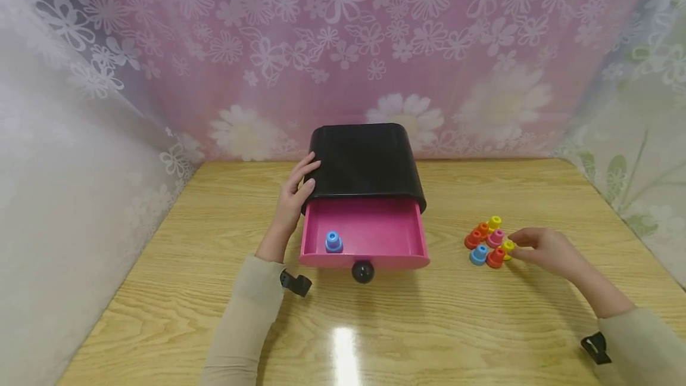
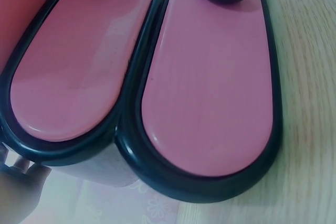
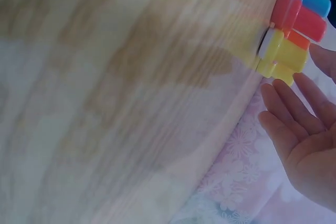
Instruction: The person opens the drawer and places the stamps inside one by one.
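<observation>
Pink drawer (image 1: 370,228) open beside left hand (image 1: 296,195), which rests flat on black cabinet (image 1: 365,159); one blue peg (image 1: 333,242) inside. Right hand (image 1: 543,249) relaxed, fingertips at yellow peg (image 1: 507,248); remaining cluster (image 1: 485,242) on worktop (image 1: 429,326).

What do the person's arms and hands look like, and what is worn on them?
Both arms wear long beige sleeves that end at the wrists. A small black strap or clip sits at the left cuff, and another black clip at the right cuff. The left hand and right hand are bare, with no gloves; no rings show.
</observation>
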`<action>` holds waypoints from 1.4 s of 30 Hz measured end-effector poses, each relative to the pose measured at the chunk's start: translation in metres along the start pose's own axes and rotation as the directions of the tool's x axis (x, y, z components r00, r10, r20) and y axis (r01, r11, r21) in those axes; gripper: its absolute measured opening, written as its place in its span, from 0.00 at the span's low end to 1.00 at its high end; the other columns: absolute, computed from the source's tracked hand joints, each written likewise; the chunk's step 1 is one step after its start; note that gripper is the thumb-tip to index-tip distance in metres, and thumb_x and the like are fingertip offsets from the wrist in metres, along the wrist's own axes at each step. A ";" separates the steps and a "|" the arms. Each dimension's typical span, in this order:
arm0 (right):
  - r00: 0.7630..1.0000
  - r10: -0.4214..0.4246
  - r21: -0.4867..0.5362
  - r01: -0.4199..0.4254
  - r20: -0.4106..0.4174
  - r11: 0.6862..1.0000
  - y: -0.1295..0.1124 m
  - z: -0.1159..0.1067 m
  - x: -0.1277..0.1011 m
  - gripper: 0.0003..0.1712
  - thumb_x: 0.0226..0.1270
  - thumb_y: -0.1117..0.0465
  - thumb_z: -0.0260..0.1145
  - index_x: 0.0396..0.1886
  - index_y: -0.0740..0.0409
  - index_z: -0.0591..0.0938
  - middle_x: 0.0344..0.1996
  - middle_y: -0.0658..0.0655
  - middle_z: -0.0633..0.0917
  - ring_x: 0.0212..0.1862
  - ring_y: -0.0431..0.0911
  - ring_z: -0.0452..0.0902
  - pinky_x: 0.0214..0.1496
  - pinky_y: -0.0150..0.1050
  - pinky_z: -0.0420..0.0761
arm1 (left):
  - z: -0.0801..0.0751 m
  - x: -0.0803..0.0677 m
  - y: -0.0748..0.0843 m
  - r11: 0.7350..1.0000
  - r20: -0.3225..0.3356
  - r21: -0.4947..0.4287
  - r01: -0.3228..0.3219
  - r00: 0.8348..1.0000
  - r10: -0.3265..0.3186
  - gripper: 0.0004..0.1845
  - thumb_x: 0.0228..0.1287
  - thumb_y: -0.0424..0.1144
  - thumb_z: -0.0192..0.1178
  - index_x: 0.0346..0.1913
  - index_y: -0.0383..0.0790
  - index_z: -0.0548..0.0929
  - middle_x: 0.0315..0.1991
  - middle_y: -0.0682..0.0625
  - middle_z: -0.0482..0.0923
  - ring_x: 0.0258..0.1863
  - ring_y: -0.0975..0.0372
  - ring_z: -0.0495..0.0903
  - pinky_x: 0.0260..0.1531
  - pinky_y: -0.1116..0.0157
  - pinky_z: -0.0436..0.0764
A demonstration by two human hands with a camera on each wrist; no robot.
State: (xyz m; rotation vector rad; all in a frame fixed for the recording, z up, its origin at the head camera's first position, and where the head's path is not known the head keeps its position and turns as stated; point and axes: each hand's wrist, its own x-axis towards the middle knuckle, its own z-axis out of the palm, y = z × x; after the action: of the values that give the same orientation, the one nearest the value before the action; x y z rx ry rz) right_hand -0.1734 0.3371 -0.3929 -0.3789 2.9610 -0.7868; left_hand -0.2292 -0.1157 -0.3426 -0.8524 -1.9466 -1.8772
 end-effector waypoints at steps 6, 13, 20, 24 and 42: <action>1.000 0.010 -0.005 -0.010 0.023 1.000 0.002 0.002 0.002 0.20 0.54 0.59 0.65 0.39 0.72 0.78 0.35 0.68 0.81 0.40 0.62 0.75 0.39 0.54 0.74 | -0.005 0.001 -0.016 1.000 0.000 -0.005 0.006 1.000 -0.006 0.22 0.63 0.35 0.46 0.56 0.23 0.67 0.64 0.39 0.55 0.65 0.58 0.49 0.60 0.54 0.48; 1.000 0.001 -0.001 -0.001 0.020 1.000 0.002 0.003 0.004 0.17 0.54 0.60 0.65 0.38 0.70 0.79 0.34 0.66 0.81 0.40 0.61 0.76 0.38 0.54 0.74 | -0.007 0.002 -0.027 1.000 -0.014 0.010 -0.016 1.000 0.017 0.36 0.59 0.56 0.51 0.56 0.25 0.68 0.64 0.42 0.57 0.64 0.61 0.50 0.60 0.54 0.50; 0.999 0.009 -0.003 -0.009 0.034 1.000 0.003 0.003 0.004 0.17 0.54 0.61 0.65 0.39 0.71 0.79 0.35 0.67 0.81 0.40 0.61 0.75 0.38 0.53 0.74 | -0.007 0.002 -0.026 1.000 -0.005 0.005 -0.010 1.000 0.010 0.27 0.63 0.46 0.49 0.56 0.26 0.68 0.64 0.42 0.56 0.65 0.61 0.49 0.60 0.54 0.48; 0.999 0.014 -0.002 -0.014 0.037 1.000 0.002 0.003 0.004 0.17 0.54 0.62 0.64 0.39 0.72 0.78 0.35 0.68 0.80 0.40 0.62 0.75 0.38 0.54 0.74 | -0.006 0.002 -0.021 1.000 -0.001 -0.005 0.000 1.000 0.000 0.20 0.62 0.30 0.45 0.56 0.23 0.67 0.64 0.39 0.55 0.65 0.58 0.48 0.60 0.54 0.47; 0.998 -0.038 -0.037 0.036 -0.047 0.999 -0.009 -0.013 -0.007 0.16 0.56 0.60 0.64 0.39 0.69 0.79 0.37 0.70 0.80 0.42 0.67 0.72 0.40 0.59 0.71 | 0.001 0.001 0.006 1.000 -0.007 0.013 -0.004 1.000 0.004 0.20 0.59 0.25 0.41 0.54 0.16 0.65 0.62 0.30 0.53 0.65 0.50 0.47 0.60 0.51 0.47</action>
State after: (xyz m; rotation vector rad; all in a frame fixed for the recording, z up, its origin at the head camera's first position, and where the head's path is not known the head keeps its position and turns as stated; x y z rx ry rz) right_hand -0.1663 0.3371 -0.3771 -0.4247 3.0240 -0.7580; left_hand -0.2261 -0.1146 -0.3379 -0.8441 -1.9490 -1.8609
